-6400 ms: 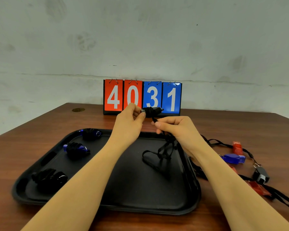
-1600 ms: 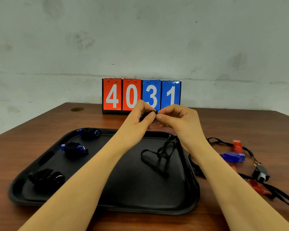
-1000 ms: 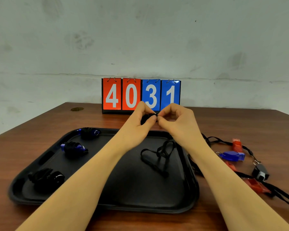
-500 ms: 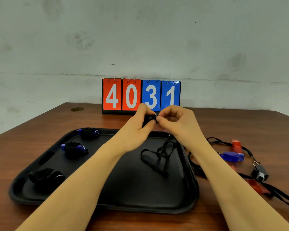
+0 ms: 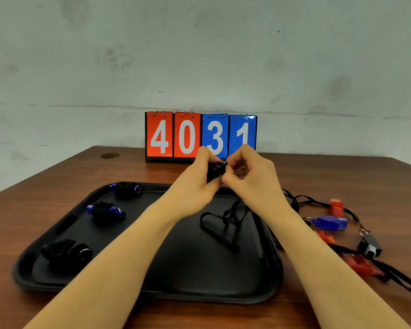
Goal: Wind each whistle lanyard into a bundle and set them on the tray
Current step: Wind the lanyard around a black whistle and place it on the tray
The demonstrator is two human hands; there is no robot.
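Above the far edge of the black tray [image 5: 152, 288], my left hand [image 5: 195, 184] grips a black whistle [image 5: 215, 170] partly wrapped in its black lanyard. My right hand [image 5: 252, 176] pinches the lanyard right against the whistle. The loose remainder of the lanyard [image 5: 226, 222] hangs down and lies looped on the tray. Three wound bundles lie along the tray's left side: one at the far corner [image 5: 128, 189], a blue one in the middle [image 5: 106, 210], a black one nearest me [image 5: 65, 254].
Right of the tray on the brown table lie several unwound whistles with tangled black lanyards: a blue whistle [image 5: 330, 223], a red whistle [image 5: 337, 206], a black-and-white whistle [image 5: 370, 245] and another red whistle [image 5: 362, 267]. A flip scoreboard [image 5: 176, 136] reading 4031 stands behind my hands.
My hands have come together around the whistle and kept winding; the hanging stretch of lanyard between them and the tray has grown shorter. The bundles on the tray have stayed put.
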